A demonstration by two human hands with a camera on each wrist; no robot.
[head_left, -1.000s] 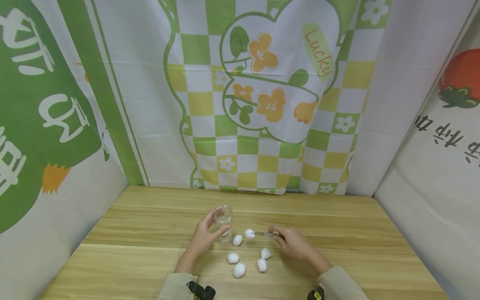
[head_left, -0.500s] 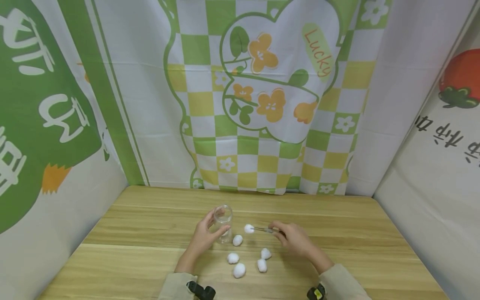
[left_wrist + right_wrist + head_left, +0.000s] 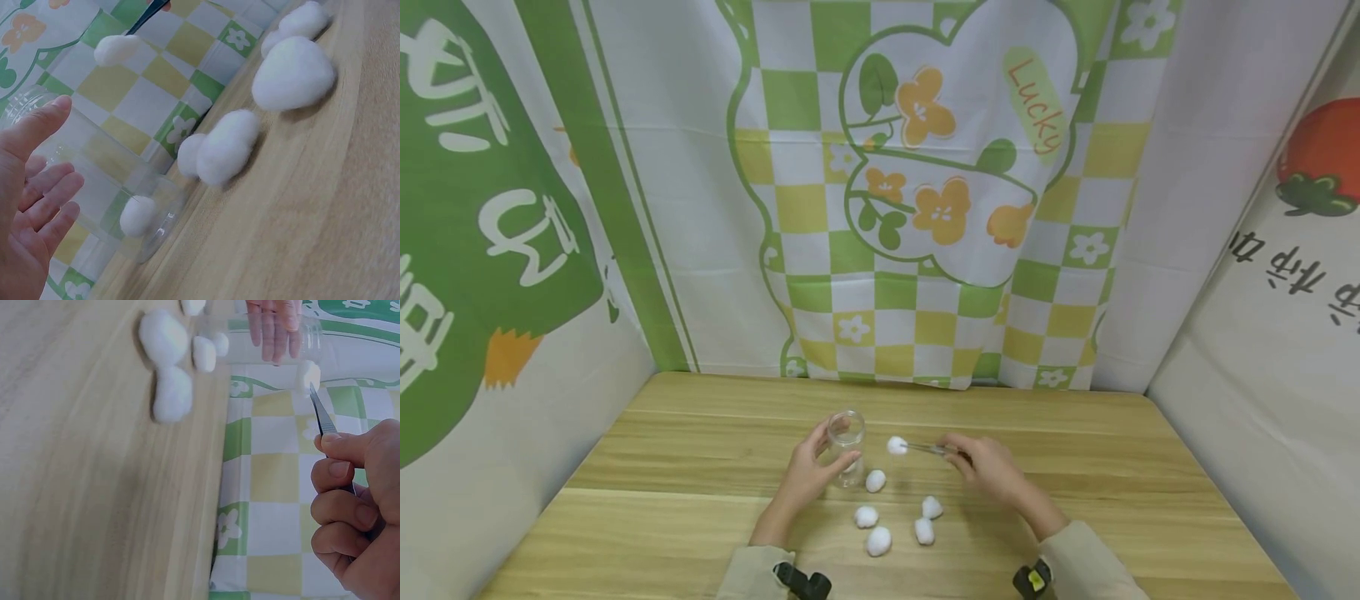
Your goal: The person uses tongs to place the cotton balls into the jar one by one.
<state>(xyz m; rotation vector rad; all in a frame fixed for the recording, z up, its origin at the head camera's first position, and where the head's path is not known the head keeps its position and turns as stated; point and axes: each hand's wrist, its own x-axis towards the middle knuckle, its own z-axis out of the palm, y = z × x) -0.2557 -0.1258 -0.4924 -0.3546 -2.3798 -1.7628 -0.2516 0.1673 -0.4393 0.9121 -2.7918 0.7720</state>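
Note:
My left hand (image 3: 807, 468) holds a clear jar (image 3: 847, 440) upright on the table, thumb on the near side and fingers round the far side. One cotton ball (image 3: 138, 215) lies at the bottom of the jar, seen through its wall in the left wrist view. With my right hand (image 3: 988, 473) I grip metal tweezers (image 3: 322, 414) between thumb and curled fingers. Their tips pinch a cotton ball (image 3: 897, 445), raised above the table to the right of the jar and near the height of its mouth.
Several loose cotton balls lie on the wooden table (image 3: 647, 500). One cotton ball (image 3: 876, 481) sits just right of the jar, and two cotton balls (image 3: 924, 531) touch each other nearer my right arm. A patterned curtain (image 3: 917, 325) hangs behind the table.
My right hand has lifted the tweezers and the pinched cotton ball higher and slightly away from me. The left hand, the jar and the loose cotton balls have not moved.

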